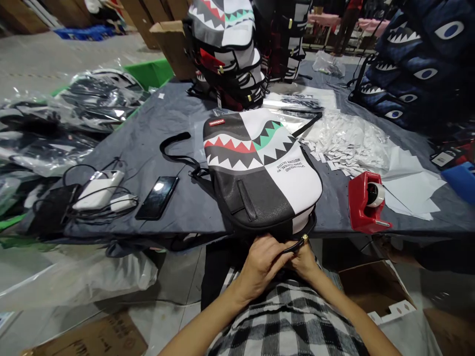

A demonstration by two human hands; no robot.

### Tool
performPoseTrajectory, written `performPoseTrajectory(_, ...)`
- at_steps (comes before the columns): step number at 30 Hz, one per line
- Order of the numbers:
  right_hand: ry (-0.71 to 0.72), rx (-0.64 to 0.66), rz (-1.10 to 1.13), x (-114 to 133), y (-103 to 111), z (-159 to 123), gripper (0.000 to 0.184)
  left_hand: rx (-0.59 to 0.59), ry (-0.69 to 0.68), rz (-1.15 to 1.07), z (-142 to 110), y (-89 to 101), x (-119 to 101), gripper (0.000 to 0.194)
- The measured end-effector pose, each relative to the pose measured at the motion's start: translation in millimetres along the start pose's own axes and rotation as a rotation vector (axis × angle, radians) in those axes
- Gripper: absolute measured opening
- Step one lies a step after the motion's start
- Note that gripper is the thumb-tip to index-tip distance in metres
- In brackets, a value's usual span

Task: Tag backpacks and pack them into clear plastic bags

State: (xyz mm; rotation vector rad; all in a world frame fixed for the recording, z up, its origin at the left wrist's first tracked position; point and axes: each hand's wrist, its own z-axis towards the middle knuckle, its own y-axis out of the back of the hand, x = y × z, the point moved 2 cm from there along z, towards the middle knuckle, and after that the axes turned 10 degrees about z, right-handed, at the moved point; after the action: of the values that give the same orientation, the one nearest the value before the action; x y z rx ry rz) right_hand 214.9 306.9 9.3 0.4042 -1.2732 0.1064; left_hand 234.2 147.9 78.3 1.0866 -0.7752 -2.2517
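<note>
left hand (261,258) pinching a thin black strip (294,245) with a gold-coloured end, right hand (303,259) tucked just beside it, fingertips hidden, so no telling what it grips! backpack (261,173) lies front up on the table (196,212), its near end right at the edge. and there's the danger: one hard tug on that strip could drag the backpack off the edge, with nothing visible pinning it down. loose strap (181,136) out left might sweep the phone (157,198) if the backpack swivels. tape dispenser (356,202) sits apart on the right.
</note>
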Motion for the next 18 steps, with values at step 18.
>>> performPoseTrajectory(18,0.478,-0.128,-0.471,8,84,38,0.018,-0.096,0.03,0.043,9,11.9,-2,0.027)
